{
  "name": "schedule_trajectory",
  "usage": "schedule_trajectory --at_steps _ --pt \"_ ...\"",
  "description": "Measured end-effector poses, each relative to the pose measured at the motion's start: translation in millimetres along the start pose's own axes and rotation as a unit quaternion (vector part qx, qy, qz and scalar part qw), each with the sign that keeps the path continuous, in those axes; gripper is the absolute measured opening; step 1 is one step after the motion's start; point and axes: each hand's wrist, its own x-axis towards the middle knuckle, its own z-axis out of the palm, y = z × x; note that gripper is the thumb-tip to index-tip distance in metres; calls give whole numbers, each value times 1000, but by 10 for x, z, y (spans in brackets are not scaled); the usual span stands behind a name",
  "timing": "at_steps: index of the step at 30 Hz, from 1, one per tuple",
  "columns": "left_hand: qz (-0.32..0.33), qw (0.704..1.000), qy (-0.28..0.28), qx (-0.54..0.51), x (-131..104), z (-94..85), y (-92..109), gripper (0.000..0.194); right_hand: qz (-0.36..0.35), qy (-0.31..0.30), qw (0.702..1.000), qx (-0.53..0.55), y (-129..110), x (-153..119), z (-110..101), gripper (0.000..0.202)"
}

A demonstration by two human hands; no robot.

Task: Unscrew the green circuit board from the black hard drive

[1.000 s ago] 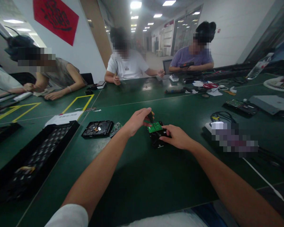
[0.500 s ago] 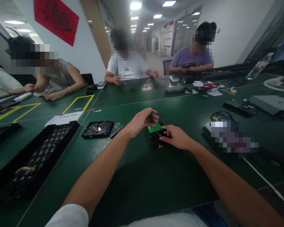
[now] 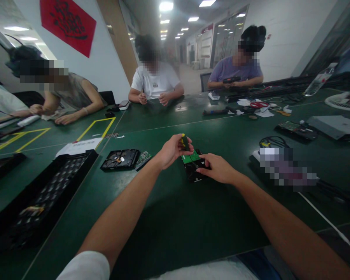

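Note:
In front of me on the green table lies a black hard drive (image 3: 195,174) with a green circuit board (image 3: 191,157) on its upper face. My left hand (image 3: 175,149) is closed around the dark green and yellow handle of a screwdriver (image 3: 186,142), held tilted above the board; its tip is too small to make out. Fingers of my right hand (image 3: 217,167) grip the drive's right side, the index finger on the board's edge and the thumb on the black casing. Left of them rest another hard drive (image 3: 120,159) and a loose circuit board (image 3: 144,158).
A long black tray (image 3: 46,194) occupies the left side. On the right are a blurred-out device with a cable, a drive with a circuit board (image 3: 297,131) and a grey box (image 3: 335,127). Several people sit across the table (image 3: 163,128).
My left hand has shifted its grip on the screwdriver, and the yellow top of the handle now shows. My right hand and the drive stay in place. The person opposite has brought their hands together.

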Motion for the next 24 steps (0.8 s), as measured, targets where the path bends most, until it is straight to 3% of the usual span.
schedule_trajectory --at_steps 10,20,24 --pt "6 994 31 102 -39 31 70 41 -18 7 1000 2 15 -4 6 55" --pt "22 977 -24 212 -86 12 134 50 -27 16 999 -7 29 -1 11 53" --pt "32 967 -21 250 -86 7 133 55 -29 16 999 3 33 -4 19 48"
